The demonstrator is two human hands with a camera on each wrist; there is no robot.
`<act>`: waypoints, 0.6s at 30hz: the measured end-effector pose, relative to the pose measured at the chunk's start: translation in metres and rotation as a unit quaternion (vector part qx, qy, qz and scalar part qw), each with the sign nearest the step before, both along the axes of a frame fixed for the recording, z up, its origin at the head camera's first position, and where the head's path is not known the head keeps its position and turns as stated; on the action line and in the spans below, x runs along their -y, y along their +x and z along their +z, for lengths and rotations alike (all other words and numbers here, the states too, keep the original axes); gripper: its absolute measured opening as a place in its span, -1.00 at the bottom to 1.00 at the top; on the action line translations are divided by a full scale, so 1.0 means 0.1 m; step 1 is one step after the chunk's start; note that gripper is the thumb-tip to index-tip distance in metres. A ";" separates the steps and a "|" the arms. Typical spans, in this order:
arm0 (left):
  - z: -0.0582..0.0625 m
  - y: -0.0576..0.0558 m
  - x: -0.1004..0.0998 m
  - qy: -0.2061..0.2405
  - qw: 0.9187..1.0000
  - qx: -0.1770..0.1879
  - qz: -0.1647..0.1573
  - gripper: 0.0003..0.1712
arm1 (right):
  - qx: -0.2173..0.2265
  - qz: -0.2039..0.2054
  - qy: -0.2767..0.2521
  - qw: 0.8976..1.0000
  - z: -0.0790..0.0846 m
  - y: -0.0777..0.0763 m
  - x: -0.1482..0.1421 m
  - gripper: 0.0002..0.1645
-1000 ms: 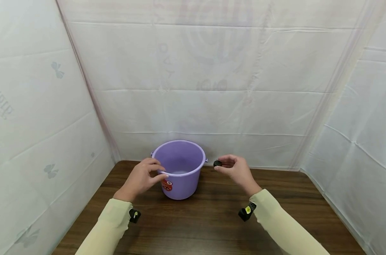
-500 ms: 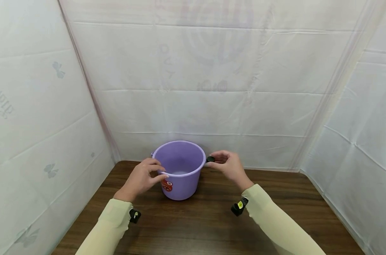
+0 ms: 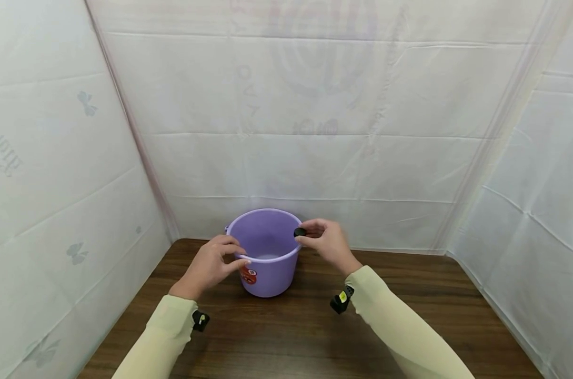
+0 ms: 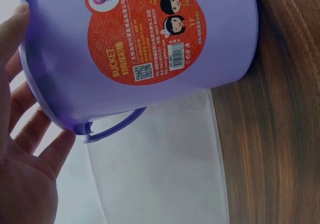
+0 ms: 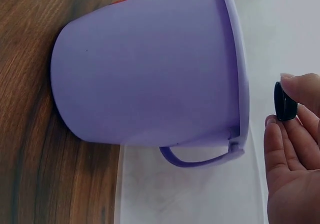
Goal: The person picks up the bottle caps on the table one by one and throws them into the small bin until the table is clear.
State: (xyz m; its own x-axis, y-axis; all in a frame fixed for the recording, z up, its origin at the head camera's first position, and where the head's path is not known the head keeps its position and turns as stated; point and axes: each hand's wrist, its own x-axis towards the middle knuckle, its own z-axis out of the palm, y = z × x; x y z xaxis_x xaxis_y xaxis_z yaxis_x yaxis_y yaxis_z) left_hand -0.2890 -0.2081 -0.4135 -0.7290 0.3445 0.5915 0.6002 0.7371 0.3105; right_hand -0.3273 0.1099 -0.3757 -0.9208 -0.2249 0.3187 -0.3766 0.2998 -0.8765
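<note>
A purple plastic bucket (image 3: 272, 276) stands upright on the table, its red label (image 4: 142, 31) facing the left wrist camera. My left hand (image 3: 210, 267) grips the bucket's rim at the near left, thumb on the outside and the other fingers over the edge. Between thumb and fingertips, my right hand (image 3: 329, 243) pinches a small round black cap-like disc (image 5: 285, 101). In the head view the disc overlaps the right part of the rim; the right wrist view shows it a little above the rim. The bucket's handle (image 5: 192, 163) hangs down at the back.
The dark wood-grain table (image 3: 267, 342) runs up to a pale sheet wall (image 3: 286, 168) close behind the bucket. Similar sheets rise at the left (image 3: 68, 210) and right (image 3: 532, 210). Each wrist carries a small black camera (image 3: 342, 299).
My right hand has moved left with the black disc, from beside the bucket to over its right rim. The left hand and the bucket have stayed in place.
</note>
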 end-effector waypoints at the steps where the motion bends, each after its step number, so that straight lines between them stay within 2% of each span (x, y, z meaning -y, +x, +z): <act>1: 0.00 0.00 0.00 0.000 1.000 0.001 0.000 -0.81 | 0.001 0.002 -0.003 1.000 0.00 -0.01 0.02 -0.63; 9: 0.02 0.01 0.00 -0.001 1.000 0.010 -0.001 -0.83 | 0.014 0.013 -0.012 1.000 0.05 -0.05 0.15 -0.63; 18: 0.03 0.01 -0.01 -0.003 1.000 0.012 0.000 -0.83 | 0.012 -0.002 0.002 1.000 0.06 -0.12 0.22 -0.64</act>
